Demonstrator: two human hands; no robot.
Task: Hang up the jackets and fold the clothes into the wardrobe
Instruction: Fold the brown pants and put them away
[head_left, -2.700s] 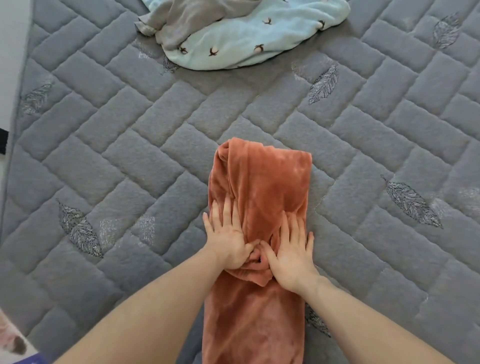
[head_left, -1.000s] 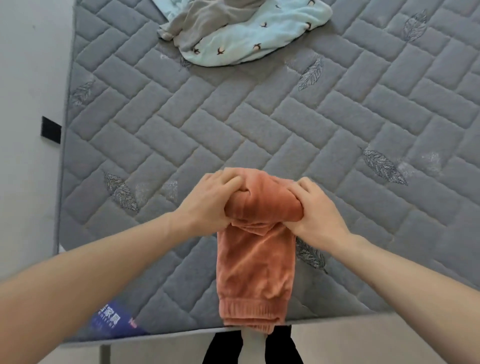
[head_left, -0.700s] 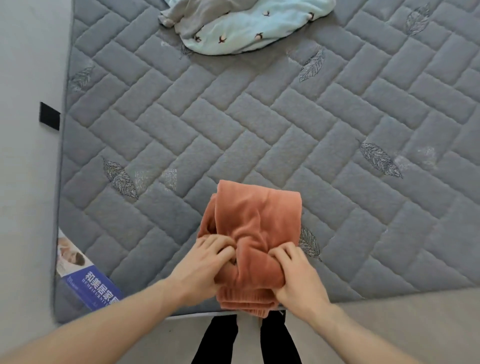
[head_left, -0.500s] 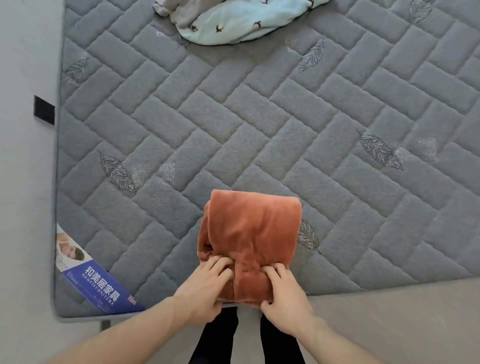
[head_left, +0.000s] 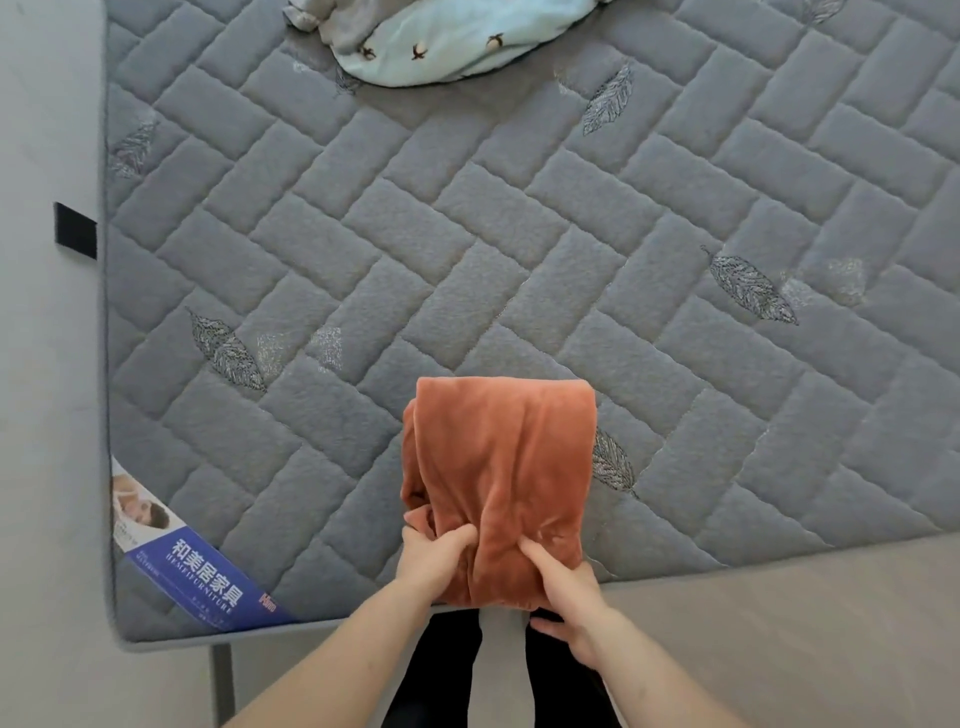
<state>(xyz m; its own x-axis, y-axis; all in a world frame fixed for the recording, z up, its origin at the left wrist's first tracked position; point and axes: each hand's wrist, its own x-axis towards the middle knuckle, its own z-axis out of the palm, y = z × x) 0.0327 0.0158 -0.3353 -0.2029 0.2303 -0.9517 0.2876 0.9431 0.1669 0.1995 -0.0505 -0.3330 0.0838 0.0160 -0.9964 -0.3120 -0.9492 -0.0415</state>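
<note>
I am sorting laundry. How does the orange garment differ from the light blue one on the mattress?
The orange garment is folded into a neat block; the light blue garment lies crumpled. The orange one is plain, at the near edge, gripped by both hands; the blue one has small dark motifs and lies untouched at the far side. Both rest on the mattress.

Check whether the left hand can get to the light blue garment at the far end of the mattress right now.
Probably not yet: the left hand grips the folded rust garment at the near edge, and the light blue garment lies far across the mattress.

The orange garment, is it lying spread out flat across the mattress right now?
No, the orange garment is folded into a compact bundle at the near edge of the mattress, with both hands gripping its near end.
</note>
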